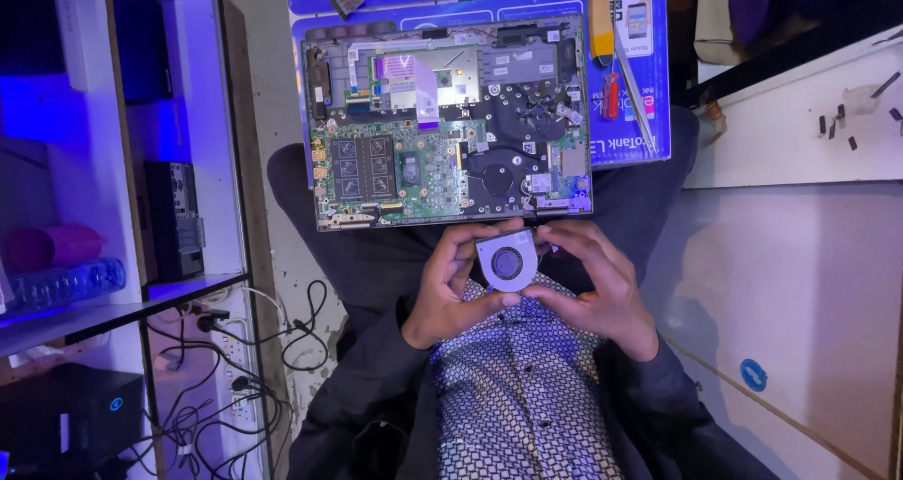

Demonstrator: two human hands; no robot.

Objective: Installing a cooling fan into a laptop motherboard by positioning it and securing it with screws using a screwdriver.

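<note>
Two-handed grip, fan [507, 260] face toward camera

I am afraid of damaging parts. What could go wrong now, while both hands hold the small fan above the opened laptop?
1. The cooling fan is pinched only at its edges by the left hand and right hand; it might slip onto the exposed laptop board.
2. The laptop rests on the lap and could tilt.
3. The screwdriver beside it may roll off.
</note>
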